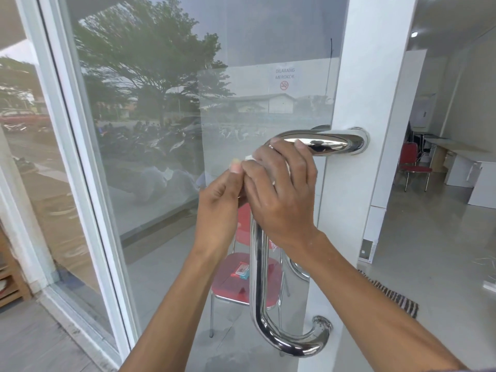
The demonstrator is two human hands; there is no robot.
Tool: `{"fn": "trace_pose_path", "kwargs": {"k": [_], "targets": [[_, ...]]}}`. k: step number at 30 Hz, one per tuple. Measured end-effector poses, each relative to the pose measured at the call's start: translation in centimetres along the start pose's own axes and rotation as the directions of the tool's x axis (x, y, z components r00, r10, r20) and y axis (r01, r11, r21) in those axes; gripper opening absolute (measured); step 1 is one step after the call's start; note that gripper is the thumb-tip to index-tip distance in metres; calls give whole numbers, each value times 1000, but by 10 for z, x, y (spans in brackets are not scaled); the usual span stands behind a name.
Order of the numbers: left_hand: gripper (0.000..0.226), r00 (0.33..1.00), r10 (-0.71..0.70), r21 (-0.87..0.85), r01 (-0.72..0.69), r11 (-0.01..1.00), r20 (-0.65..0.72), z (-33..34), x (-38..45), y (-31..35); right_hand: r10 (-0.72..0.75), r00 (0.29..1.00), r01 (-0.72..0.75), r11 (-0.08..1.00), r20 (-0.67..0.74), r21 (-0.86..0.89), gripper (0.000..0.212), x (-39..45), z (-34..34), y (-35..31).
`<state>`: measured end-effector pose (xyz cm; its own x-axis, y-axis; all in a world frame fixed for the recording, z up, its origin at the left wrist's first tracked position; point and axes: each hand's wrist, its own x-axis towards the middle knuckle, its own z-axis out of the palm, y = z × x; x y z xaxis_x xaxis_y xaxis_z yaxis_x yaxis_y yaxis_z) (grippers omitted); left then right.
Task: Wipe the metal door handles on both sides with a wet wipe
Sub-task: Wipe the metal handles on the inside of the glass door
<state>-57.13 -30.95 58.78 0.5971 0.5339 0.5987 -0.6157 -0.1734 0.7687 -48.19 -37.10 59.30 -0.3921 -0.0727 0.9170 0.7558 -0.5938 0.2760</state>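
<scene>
A polished metal door handle [259,288], C-shaped, is fixed to the white stile of a glass door [161,162]. Its top arm runs to a round mount, and its bottom arm curls to a second mount. My right hand [279,189] wraps the handle's upper bend with fingers curled over a white wet wipe [249,157], of which only a corner shows. My left hand [220,208] is just to its left, pinching the wipe's edge between thumb and fingers. The inner handle shows faintly through the glass, behind the near one.
Through the glass, a red chair [236,280] stands with a small packet on its seat. To the right the doorway is open onto a tiled room with another red chair [413,165], white desks and a striped mat [394,296]. A white frame runs down the left.
</scene>
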Motion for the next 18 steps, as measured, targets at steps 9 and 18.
{"fn": "trace_pose_path", "kwargs": {"k": [9,18], "targets": [[28,1000,-8,86,9,996,-17,4,-4,0,353,913,-398,880,203,259,16,-25,-35,6],[21,999,3,128,4,992,-53,7,2,5,392,315,-947,68,864,315,42,12,-31,-6]]}}
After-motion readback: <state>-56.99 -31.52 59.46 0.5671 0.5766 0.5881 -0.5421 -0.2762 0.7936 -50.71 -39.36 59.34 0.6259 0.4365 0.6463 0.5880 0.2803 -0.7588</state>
